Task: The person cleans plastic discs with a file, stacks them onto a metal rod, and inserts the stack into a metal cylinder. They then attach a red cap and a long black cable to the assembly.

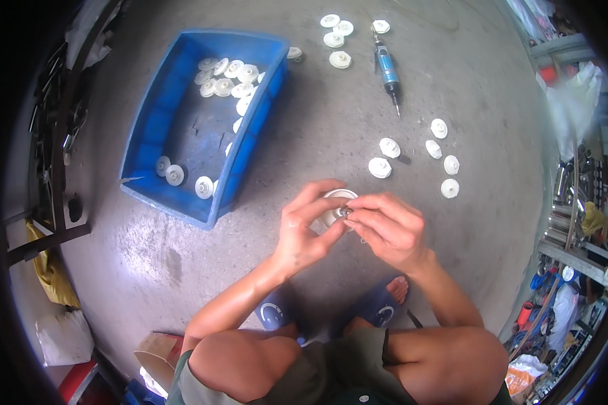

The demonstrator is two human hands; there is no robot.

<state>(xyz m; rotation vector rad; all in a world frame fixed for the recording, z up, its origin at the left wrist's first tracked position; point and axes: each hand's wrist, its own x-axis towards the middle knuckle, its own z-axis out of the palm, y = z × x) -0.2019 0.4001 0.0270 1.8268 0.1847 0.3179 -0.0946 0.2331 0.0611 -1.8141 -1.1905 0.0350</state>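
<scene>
My left hand (304, 226) is closed round the rim of a white round plastic part (329, 217), which it holds up above the floor between my knees. At the middle of that part, my right hand (393, 228) pinches a small dark metal piece (345, 211) between thumb and fingertips. The fingers partly cover both, so the exact shape of the metal piece cannot be made out. Just beyond my hands, two similar white discs (380, 167) lie on the floor beside a small dark object (404, 160).
A blue plastic bin (134, 158) with several white discs (223, 86) stands to the left. A blue and black pen-shaped power screwdriver (388, 73) lies farther off. More white discs (450, 165) are scattered right and far. Cluttered shelving (574, 260) lines the right side.
</scene>
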